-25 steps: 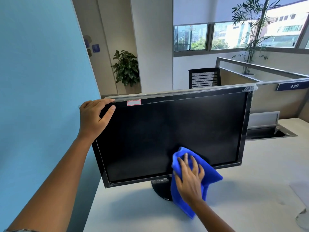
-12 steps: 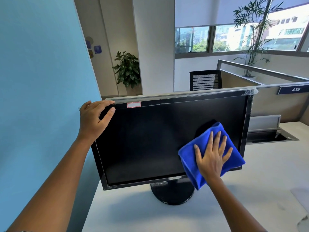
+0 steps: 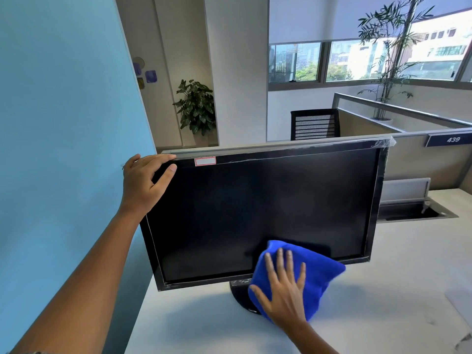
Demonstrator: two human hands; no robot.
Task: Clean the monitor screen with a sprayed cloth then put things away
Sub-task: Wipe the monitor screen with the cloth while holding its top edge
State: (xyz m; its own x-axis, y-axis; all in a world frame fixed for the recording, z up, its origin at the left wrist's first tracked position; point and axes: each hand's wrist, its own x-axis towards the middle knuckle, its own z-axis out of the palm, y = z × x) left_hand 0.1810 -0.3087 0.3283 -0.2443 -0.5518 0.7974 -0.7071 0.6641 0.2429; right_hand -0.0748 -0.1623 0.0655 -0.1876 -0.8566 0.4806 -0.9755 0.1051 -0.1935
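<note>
The wide black flat-panel monitor (image 3: 263, 213) stands on its round black base (image 3: 241, 295) on the white counter (image 3: 383, 290), close against a pale blue partition wall (image 3: 63, 123). The left hand (image 3: 144, 183) is clamped over the monitor's upper left corner, fingers hooked over the top edge and thumb lying on the front bezel, steadying it. The right hand (image 3: 286, 292) is spread flat with fingers extended, pressing a folded bright blue microfibre cloth (image 3: 316, 274) against the lower bezel, right of centre; the cloth's lower part hangs over the edge in front of the base. That grip is open-palmed, pressure rather than a pinch, so the cloth is held only by friction. I judge the wiping to be under way along the bottom of the screen. The risks from here: a hard push low on the panel could tilt or slide the monitor backward if the left hand relaxes; the cloth could slip from under the flat palm and drop onto the counter; and loose plastic film (image 3: 383, 144) at the top right corner could snag a pass. No spray bottle is visible.
</note>
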